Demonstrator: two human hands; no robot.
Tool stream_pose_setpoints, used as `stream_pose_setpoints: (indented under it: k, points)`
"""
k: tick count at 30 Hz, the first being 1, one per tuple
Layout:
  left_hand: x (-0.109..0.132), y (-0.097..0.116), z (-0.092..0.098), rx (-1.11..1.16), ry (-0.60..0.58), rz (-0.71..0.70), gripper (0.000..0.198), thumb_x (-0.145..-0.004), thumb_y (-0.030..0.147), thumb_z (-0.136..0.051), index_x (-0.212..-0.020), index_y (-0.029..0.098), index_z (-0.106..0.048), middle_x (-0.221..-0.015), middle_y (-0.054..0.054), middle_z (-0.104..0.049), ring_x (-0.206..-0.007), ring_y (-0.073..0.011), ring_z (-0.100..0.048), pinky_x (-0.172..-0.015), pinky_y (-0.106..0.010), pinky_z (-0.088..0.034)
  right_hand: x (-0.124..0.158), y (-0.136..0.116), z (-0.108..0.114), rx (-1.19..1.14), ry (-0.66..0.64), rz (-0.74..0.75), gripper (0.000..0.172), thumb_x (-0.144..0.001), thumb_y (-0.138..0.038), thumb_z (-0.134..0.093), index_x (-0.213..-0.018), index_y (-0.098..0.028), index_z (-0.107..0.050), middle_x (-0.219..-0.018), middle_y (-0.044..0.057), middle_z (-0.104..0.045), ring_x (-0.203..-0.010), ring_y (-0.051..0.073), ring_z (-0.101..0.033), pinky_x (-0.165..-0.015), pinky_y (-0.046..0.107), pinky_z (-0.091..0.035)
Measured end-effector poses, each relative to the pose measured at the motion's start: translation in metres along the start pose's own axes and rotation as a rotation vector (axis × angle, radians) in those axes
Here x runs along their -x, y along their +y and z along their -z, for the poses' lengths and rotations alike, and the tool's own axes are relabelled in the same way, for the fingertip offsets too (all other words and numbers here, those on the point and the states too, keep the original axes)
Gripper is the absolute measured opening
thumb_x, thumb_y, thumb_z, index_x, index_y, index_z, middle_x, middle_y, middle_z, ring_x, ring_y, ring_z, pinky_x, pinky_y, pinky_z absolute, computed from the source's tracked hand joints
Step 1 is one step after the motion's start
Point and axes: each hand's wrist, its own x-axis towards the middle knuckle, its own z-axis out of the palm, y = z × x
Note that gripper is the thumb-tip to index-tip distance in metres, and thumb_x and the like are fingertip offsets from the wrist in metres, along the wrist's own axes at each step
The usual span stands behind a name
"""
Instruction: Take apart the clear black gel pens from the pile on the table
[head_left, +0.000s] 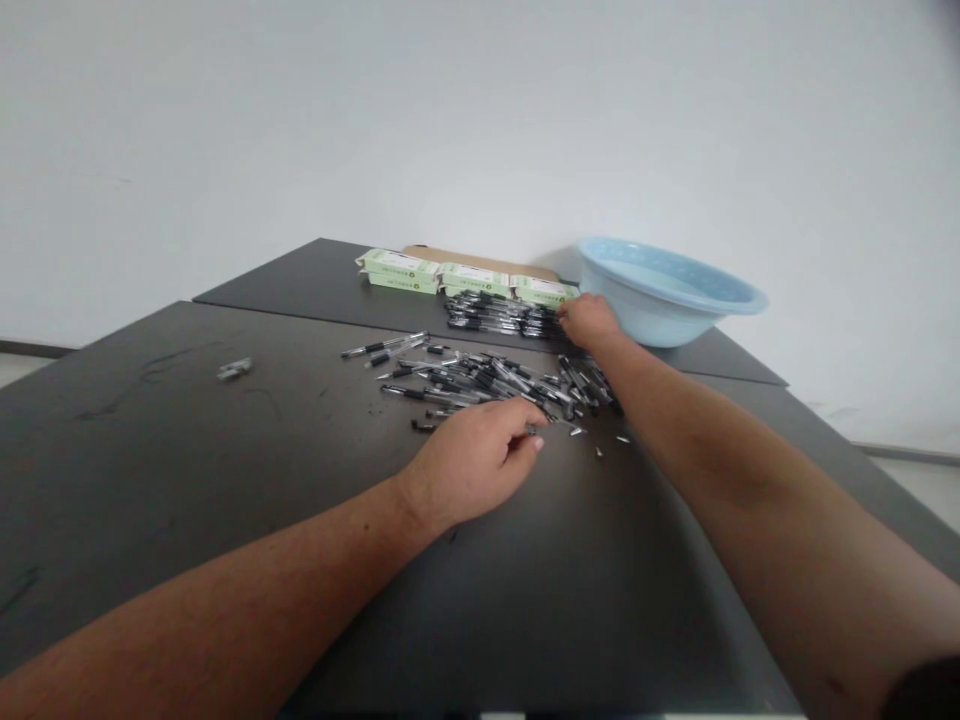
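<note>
My left hand [480, 455] is low over the near edge of a loose heap of pens [480, 380] with clear barrels and black grips. Its thumb and forefinger are pinched around a small greyish piece, too little of which shows to name. Farther back, my right hand [589, 322] has its fingers closed on a pen at the right end of a neater stack of pens [484, 312]. Its fingertips are partly hidden among the pens there. Small pale pen tips [577, 431] lie scattered just right of my left hand.
Several pale green boxes [401, 275] stand in a row behind the stack, with a brown cardboard piece [480, 260] behind them. A light blue basin [652, 310] sits at the back right, close to my right hand. Small clear pieces [235, 369] lie on the dark table [187, 450] to the left.
</note>
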Motion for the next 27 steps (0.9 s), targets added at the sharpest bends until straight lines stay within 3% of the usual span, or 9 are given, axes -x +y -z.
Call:
stream_pose_setpoints:
  k: [6,12,18,27]
  points:
    - [-0.001,-0.002,-0.001,-0.043,-0.012,-0.029,0.014,-0.092,0.02,-0.056,-0.102,0.021,-0.066,-0.09,-0.001,-0.073,-0.083,-0.0172,-0.069,-0.073,-0.029,-0.049,0.031,0.009,0.025,-0.005,0.168,-0.031,0.04,-0.098,-0.025,-0.044,-0.128,-0.015,-0.069,-0.125,0.019,-0.065,-0.118,0.031,-0.054,-0.106,0.041,-0.034]
    - [-0.001,-0.006,-0.004,-0.054,0.007,-0.061,0.015,-0.092,0.023,-0.056,-0.102,0.021,-0.067,-0.087,0.0,-0.073,-0.079,-0.0158,-0.067,-0.072,-0.028,-0.048,0.108,0.041,0.056,-0.045,0.237,-0.047,0.037,-0.096,-0.03,-0.047,-0.122,-0.018,-0.072,-0.114,0.013,-0.071,-0.108,0.028,-0.061,-0.098,0.037,-0.043]
    - [-0.002,-0.005,-0.004,-0.049,0.007,-0.05,0.016,-0.092,0.026,-0.056,-0.102,0.021,-0.067,-0.088,0.0,-0.074,-0.078,-0.015,-0.068,-0.072,-0.027,-0.048,0.166,0.065,0.055,-0.098,0.067,-0.15,0.034,-0.092,-0.031,-0.054,-0.117,-0.019,-0.074,-0.108,0.01,-0.076,-0.099,0.028,-0.068,-0.086,0.037,-0.05]
    - [-0.003,0.0,-0.002,-0.085,0.015,-0.037,0.018,-0.091,0.028,-0.056,-0.102,0.02,-0.068,-0.087,0.0,-0.075,-0.077,-0.0153,-0.069,-0.072,-0.026,-0.049,0.176,0.056,0.04,-0.16,-0.019,-0.15,0.028,-0.088,-0.033,-0.058,-0.106,-0.02,-0.075,-0.099,0.007,-0.078,-0.089,0.024,-0.07,-0.074,0.032,-0.049]
